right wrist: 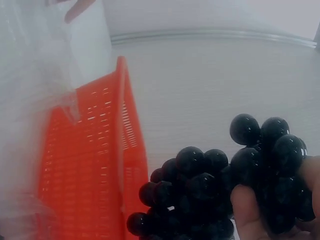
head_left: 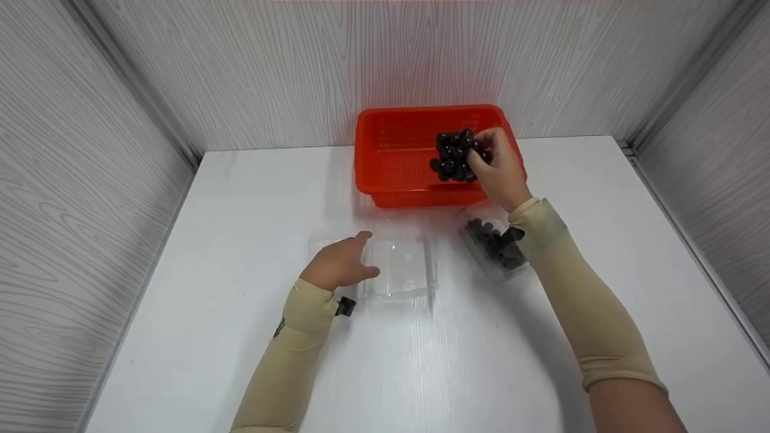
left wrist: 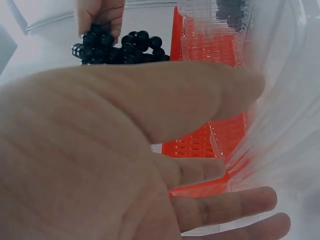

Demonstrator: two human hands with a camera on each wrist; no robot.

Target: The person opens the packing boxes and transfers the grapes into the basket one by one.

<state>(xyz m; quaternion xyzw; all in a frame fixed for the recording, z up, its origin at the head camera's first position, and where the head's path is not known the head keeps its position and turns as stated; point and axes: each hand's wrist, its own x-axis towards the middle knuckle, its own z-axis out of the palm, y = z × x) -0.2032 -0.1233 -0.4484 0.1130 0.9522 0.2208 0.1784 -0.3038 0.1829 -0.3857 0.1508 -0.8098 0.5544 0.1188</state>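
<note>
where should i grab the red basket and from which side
Probably best pinched: basket by the middle of its left rim, coming from the left and above. Its walls flare upward, so the rim offers an edge to hold. That side looks free, while the right grip, holding grapes, crowds the right side and the wall stands close behind.

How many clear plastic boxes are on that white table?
2 that I can make out: one box by the left hand, and another holding dark fruit, partly covered by the right sleeve. See-through layers could hide more.
</note>
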